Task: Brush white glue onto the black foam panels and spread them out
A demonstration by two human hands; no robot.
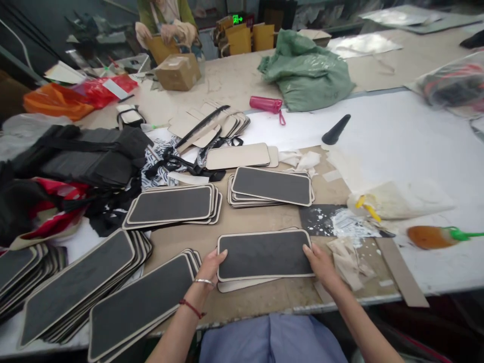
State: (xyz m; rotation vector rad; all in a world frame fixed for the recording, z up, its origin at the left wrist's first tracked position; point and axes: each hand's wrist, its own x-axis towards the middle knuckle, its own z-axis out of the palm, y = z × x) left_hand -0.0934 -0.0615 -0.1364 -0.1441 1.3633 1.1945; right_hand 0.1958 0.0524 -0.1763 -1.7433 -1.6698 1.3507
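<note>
Between my two hands is a dark grey rectangular panel (pixel 264 255) with rounded corners and a beige border. My left hand (pixel 212 265) grips its left end, thumb on top. At the right end, my right hand (pixel 318 261) holds it the same way. Another beige-edged piece (pixel 245 285) shows under it, partly covered. Just beyond lie two stacks of similar panels, one at the left (pixel 172 205) and one at the right (pixel 272 185). Larger panels are piled near my left forearm (pixel 143 302) and further left (pixel 81 282).
An orange glue bottle (pixel 429 237) with a green nozzle lies at the right, near a white-smeared dark board (pixel 321 220). A green sack (pixel 308 70), a pink umbrella (pixel 264 104) and a cardboard box (pixel 177 71) are farther back. Another person (pixel 166 25) stands across the table.
</note>
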